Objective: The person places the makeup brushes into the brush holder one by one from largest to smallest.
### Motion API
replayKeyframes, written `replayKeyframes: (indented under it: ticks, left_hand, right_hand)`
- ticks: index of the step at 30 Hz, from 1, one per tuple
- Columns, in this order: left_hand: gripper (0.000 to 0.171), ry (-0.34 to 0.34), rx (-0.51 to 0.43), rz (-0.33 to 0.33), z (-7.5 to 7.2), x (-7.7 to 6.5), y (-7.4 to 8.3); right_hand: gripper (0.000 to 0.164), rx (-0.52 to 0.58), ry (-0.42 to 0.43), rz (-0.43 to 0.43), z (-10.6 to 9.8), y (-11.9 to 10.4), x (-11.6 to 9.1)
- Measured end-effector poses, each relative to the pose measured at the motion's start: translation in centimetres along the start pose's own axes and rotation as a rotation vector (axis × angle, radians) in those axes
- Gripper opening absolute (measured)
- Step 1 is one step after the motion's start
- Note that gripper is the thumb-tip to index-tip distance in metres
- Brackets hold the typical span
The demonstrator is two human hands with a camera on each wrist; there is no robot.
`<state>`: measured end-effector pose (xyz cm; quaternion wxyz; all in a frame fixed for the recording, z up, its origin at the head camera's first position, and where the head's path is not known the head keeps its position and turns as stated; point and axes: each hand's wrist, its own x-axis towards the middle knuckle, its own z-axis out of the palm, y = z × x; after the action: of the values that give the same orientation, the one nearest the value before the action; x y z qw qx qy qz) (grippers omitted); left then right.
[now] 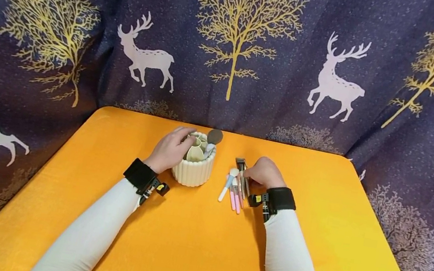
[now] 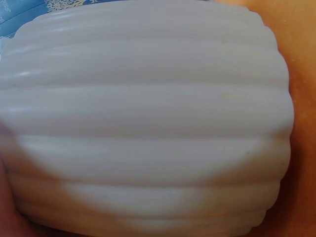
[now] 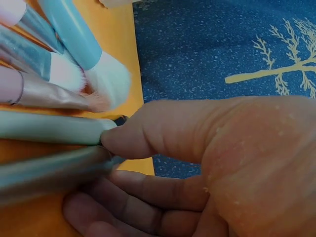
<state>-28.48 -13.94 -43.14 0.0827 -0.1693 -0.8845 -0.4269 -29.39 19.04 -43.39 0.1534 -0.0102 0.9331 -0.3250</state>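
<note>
The dark-toned brush point(image 3: 54, 173) lies right of the middle of the counter point(image 1: 183, 244), toward its far edge. The right hand point(image 1: 264, 172) pinches it between thumb and curled fingers; the thumb also appears to touch the pale-handled brush point(image 3: 49, 127) beside it. The dark-toned brush should prove light and stiff, its smooth handle apt to roll and its bristles soft; the handle is probably the best hold. Its long axis runs roughly from far edge to near edge, handle toward the near edge, tip hidden behind the thumb. To its left, the pink-handled brushes point(image 1: 238, 204) lie in similar alignment; the blue brush point(image 1: 224, 191) slants, bristles toward the far edge, handle toward the near left corner. Farther left, the ribbed cup point(image 1: 192, 172) stands upright, divided inside, with a dark round brush head point(image 1: 215, 136) at its rim. The left hand point(image 1: 172, 149) grips the cup, fingers bent over the rim. A deer-patterned curtain point(image 1: 263, 114) hangs beyond the far edge.
</note>
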Motion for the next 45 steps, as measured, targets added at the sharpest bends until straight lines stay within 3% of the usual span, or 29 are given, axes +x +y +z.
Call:
replayKeyframes:
  ticks: [14,39,45]
  left_hand:
    - [0.054,-0.004,0.011,-0.018,-0.1,-0.04,-0.01]
    - [0.055,-0.004,0.007,-0.009,-0.11,0.06,-0.09]
    - [0.06,-0.047,0.022,-0.021,-0.44,0.18,0.1]
  right_hand:
    - [0.038,-0.053,-0.018,0.05,0.41,-0.16,0.57]
    - [0.038,-0.025,-0.014,0.066,0.45,-0.23,0.46]
    - [0.043,-0.009,-0.022,0.054,0.34,-0.02,0.34]
